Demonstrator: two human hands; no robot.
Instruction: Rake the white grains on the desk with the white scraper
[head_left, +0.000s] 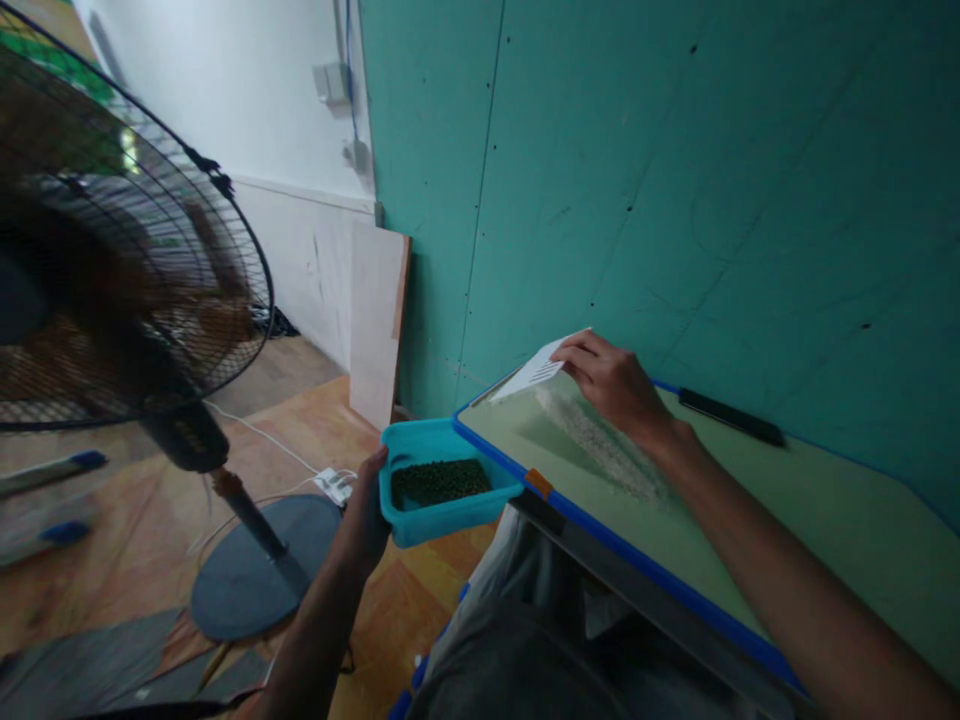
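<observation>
— Closest to the wearer, what is there?
— Grey clothing (517, 640), then a pale-green flat worktop (832, 500) rimmed in blue, its near edge running slantwise, with a small orange patch (538, 483) on the rim.
— And the hands?
— Beyond the worktop's left end, over the wood-patterned floor (405, 610), the left hand (366, 515) clasps the left side of a turquoise rectangular plastic tub (450, 520) holding dark-green grains (442, 480). I can't tell whether the tub touches the rim. The right hand (611, 385) pinches a white slotted card (532, 372) above the worktop, beside a long pale granular heap (600, 445).
— Room to move?
— Pale surface stretches rightward; a long black strip (731, 417) lies along the far edge. Leftward, floor separates the tub from a black-caged standing fan (184, 430).
— Farther?
— A teal panelled wall (600, 150) close behind the worktop, a leaning pale board (375, 320), then a white wall (225, 90).
</observation>
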